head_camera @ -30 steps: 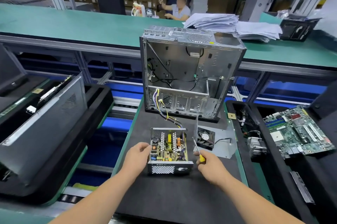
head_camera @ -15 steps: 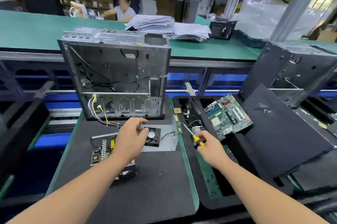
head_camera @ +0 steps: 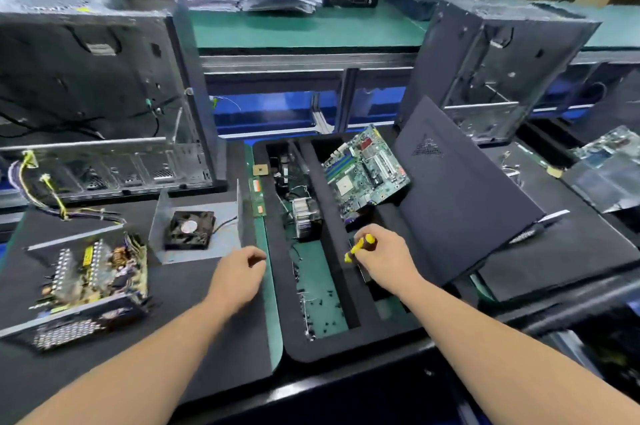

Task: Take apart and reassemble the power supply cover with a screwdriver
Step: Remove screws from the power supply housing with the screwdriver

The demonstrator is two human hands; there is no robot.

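No legible text, labels or numbers anywhere

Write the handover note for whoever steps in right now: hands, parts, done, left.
Left hand: loosely curled, holding nothing, over the mat edge.
Right hand: grips the yellow screwdriver over the foam tray.
Power supply lies open on the mat at left, board exposed; its cover with the fan lies beside it.
Done: cover off.
Left: refit and screw it down.
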